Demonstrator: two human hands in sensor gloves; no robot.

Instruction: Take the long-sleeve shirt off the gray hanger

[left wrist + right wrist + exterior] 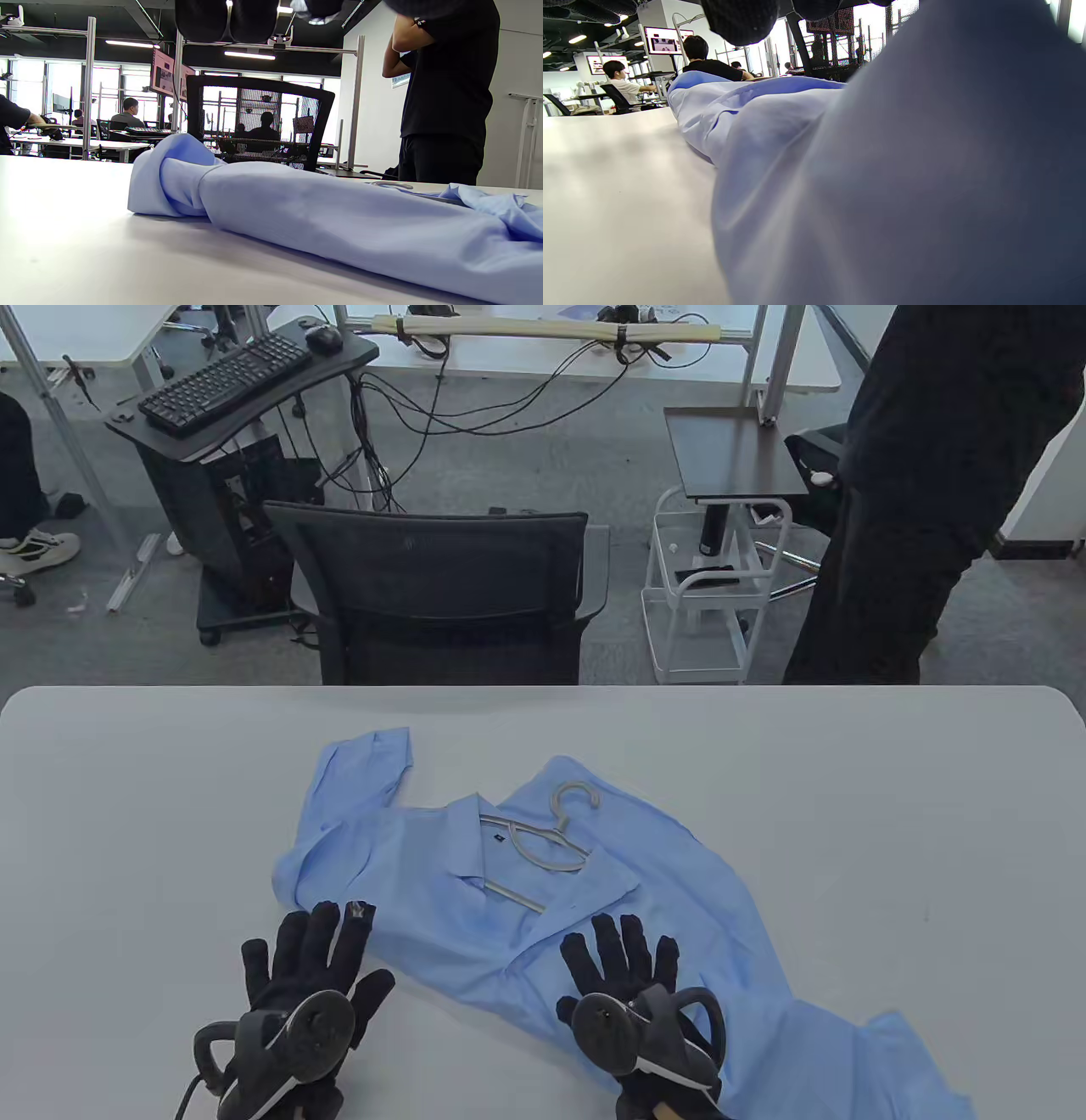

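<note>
A light blue long-sleeve shirt (526, 916) lies crumpled on the white table (127, 831), one sleeve running to the near right. A gray hanger (543, 844) lies in its open collar, hook pointing to the far side. My left hand (318, 950) lies flat and spread on the table at the shirt's near left edge, holding nothing. My right hand (624, 959) lies flat and spread on the shirt's front, below the hanger. The shirt fills the left wrist view (322, 212) and the right wrist view (882, 169); the hanger hook (390, 184) shows just above the cloth.
A black mesh chair (433, 585) stands at the table's far edge. A person in black (916, 500) stands at the far right beside a white cart (704, 594). A keyboard stand (229, 381) is at the far left.
</note>
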